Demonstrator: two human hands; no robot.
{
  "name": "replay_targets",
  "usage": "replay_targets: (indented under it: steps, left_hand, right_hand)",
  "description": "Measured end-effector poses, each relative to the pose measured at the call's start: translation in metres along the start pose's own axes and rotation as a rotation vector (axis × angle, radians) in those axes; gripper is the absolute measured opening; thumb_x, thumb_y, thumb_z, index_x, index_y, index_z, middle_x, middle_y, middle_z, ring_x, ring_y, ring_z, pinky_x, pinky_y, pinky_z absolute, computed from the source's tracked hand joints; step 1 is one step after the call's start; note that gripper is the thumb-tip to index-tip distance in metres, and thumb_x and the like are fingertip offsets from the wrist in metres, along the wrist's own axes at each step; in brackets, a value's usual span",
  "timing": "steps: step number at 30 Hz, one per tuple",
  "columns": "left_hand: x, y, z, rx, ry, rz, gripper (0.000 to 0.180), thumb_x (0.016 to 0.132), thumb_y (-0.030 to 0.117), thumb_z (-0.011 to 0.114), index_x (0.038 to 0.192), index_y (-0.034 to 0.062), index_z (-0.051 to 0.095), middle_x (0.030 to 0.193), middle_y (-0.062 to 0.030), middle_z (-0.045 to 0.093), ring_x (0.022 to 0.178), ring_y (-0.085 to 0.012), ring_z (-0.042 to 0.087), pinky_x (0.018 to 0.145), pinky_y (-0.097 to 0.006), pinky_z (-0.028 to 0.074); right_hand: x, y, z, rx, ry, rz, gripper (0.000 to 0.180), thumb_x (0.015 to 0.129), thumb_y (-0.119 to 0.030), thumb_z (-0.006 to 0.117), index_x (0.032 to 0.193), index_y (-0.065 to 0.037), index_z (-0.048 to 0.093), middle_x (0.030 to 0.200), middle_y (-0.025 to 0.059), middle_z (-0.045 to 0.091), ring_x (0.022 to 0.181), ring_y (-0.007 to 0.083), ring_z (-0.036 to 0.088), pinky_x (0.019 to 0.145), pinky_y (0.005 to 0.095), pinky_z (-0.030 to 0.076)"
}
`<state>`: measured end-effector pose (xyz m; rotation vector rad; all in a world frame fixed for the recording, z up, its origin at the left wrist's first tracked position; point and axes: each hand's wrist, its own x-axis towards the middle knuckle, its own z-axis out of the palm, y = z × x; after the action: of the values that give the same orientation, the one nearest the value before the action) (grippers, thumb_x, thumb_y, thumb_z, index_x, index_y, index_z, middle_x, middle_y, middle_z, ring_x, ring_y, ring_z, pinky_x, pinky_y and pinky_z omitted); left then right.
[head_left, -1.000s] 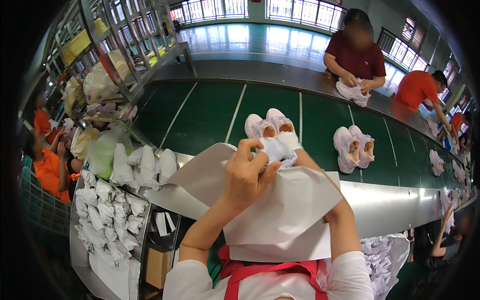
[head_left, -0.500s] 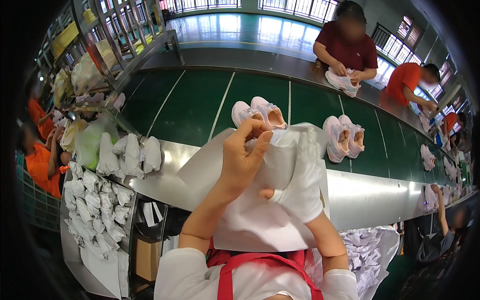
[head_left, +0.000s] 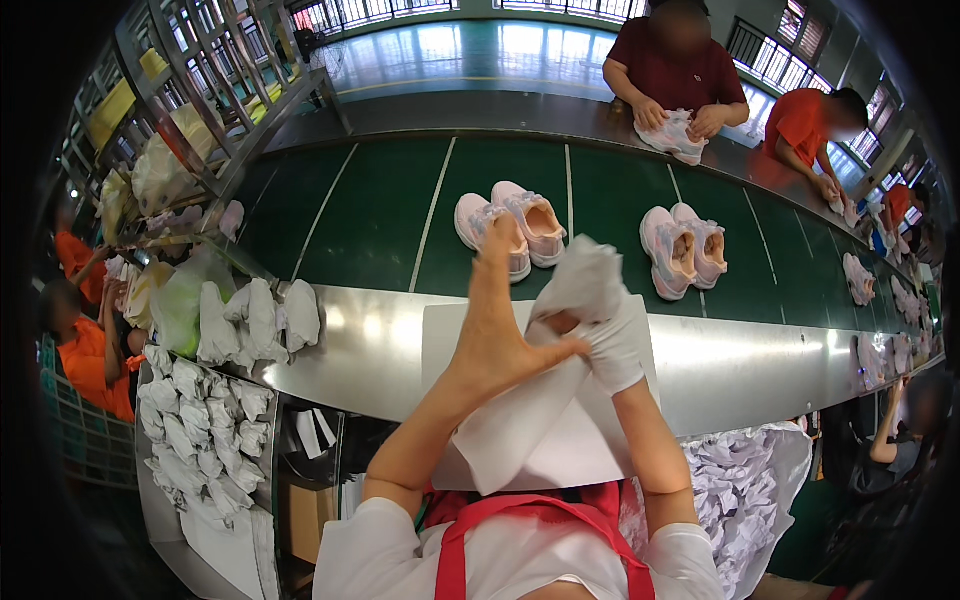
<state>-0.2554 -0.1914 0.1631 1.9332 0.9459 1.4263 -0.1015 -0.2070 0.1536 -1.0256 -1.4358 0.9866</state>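
My left hand point(head_left: 500, 320) is raised over the metal counter point(head_left: 380, 340), fingers stretched toward the belt, thumb pinching a sheet of white tissue paper point(head_left: 520, 420). Beside it my right hand point(head_left: 600, 330) clutches a crumpled wad of the same white paper point(head_left: 585, 275). More flat white sheets point(head_left: 580, 460) lie under both hands. Just beyond, a pair of pink-and-white shoes point(head_left: 505, 220) stands on the green conveyor belt point(head_left: 380, 200).
A second pink shoe pair point(head_left: 685, 245) sits further right on the belt. Paper wads point(head_left: 215, 380) pile up at my left and in a bin point(head_left: 740, 490) at my right. Other people point(head_left: 680, 70) handle shoes across the belt. Metal racks point(head_left: 200, 90) stand at the far left.
Both hands came down and forward over the counter. The flat sheet held up before me is now bunched into a wad in my right hand, and my left fingers have stretched out.
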Motion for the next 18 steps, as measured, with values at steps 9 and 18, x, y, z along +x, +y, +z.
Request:
replay_targets:
  steps: [9, 18]
  left_hand:
    - [-0.063, -0.071, -0.002, -0.098, -0.231, -0.368, 0.081, 0.077, 0.034, 0.073, 0.140, 0.0086, 0.028, 0.135, -0.0218, 0.041, 0.125, -0.0334, 0.042, 0.100, -0.040, 0.037]
    - [-0.031, -0.057, 0.010, -1.588, -0.380, -1.003, 0.065, 0.092, 0.057, 0.040, 0.122, -0.0005, 0.049, 0.112, -0.0134, 0.060, 0.095, -0.0182, 0.061, 0.085, -0.031, 0.048]
  right_hand:
    - [-0.024, -0.011, -0.037, -0.071, 0.213, -0.108, 0.042, 0.069, -0.009, 0.075, 0.107, -0.003, 0.057, 0.091, 0.0051, 0.062, 0.089, 0.0194, 0.059, 0.080, 0.0305, 0.047]
    - [-0.039, -0.022, 0.013, -0.698, -0.618, -0.694, 0.031, 0.068, -0.020, 0.069, 0.097, -0.009, 0.064, 0.087, 0.0059, 0.063, 0.079, 0.0245, 0.062, 0.075, 0.0363, 0.049]
